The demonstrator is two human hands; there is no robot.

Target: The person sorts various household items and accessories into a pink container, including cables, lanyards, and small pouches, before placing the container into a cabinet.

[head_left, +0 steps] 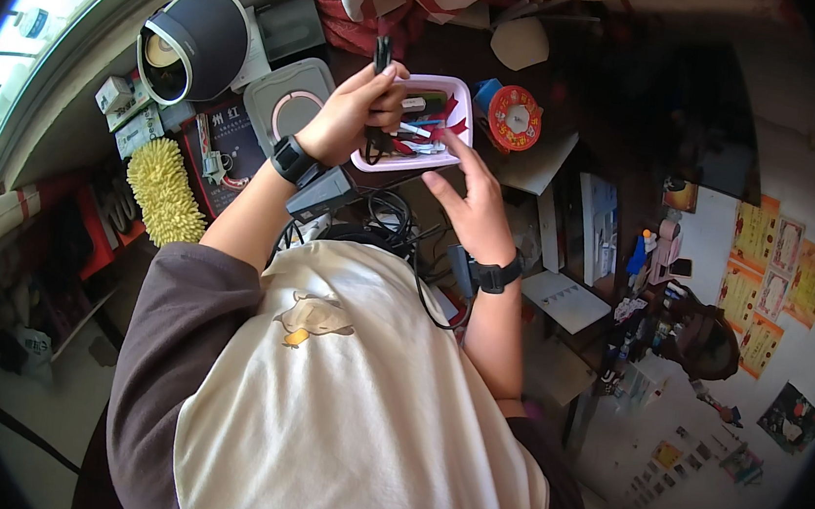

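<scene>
My left hand [350, 117] is closed round a slim black object [382, 54]. Its upper end sticks up past my thumb and a dark, cord-like part hangs below my fist; its exact kind is unclear. Just beside that hand stands a pale pink plastic basket [462, 99] with red pieces, white sticks and other small items in it. My right hand [474, 207] holds nothing, its fingers apart, the fingertips close to the basket's near right corner. Black cables [393, 216] lie in loops between my forearms, close to my shirt.
Left of the basket are a grey lid-like box [289, 86], a dark rounded device [214, 44] and a fluffy yellow duster [165, 194]. A round red container [515, 118] stands right of the basket. A red bag [341, 22] lies behind, and a white board [565, 301] is to the right.
</scene>
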